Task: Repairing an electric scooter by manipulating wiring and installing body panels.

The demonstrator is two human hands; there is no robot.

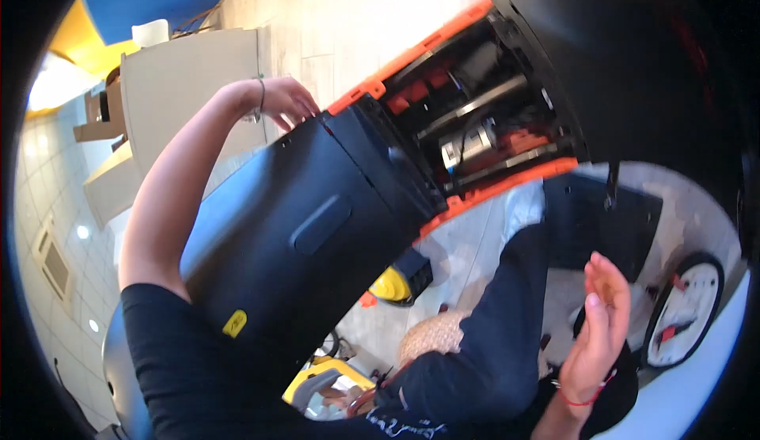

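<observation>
A large black machine body (317, 226) with orange trim (419, 48) fills the middle of the view, tilted up so its open underside faces the camera. Inside the opening sit metal rods (475, 107), a small silver cylinder (467, 145) and orange plastic parts (416, 91). A long shallow recess (321, 224) marks the black panel, and a small yellow sticker (234, 323) sits near its lower edge.

The left hand (289, 101) rests on the upper edge of the black panel, just beside the orange trim, fingers curled over it; a bracelet (260, 99) circles the wrist. The right hand (602, 329) is held apart from the machine at the lower right, fingers straight and together, holding nothing, with a red cord (582, 400) at the wrist.

Behind the right hand a white wheel with a black tyre (685, 309) stands on the pale floor (356, 12). Cardboard boxes (182, 83) stand at the upper left. Below the machine lie yellow tool parts (392, 285), and another person's dark sleeve (499, 337) crosses the lower middle.
</observation>
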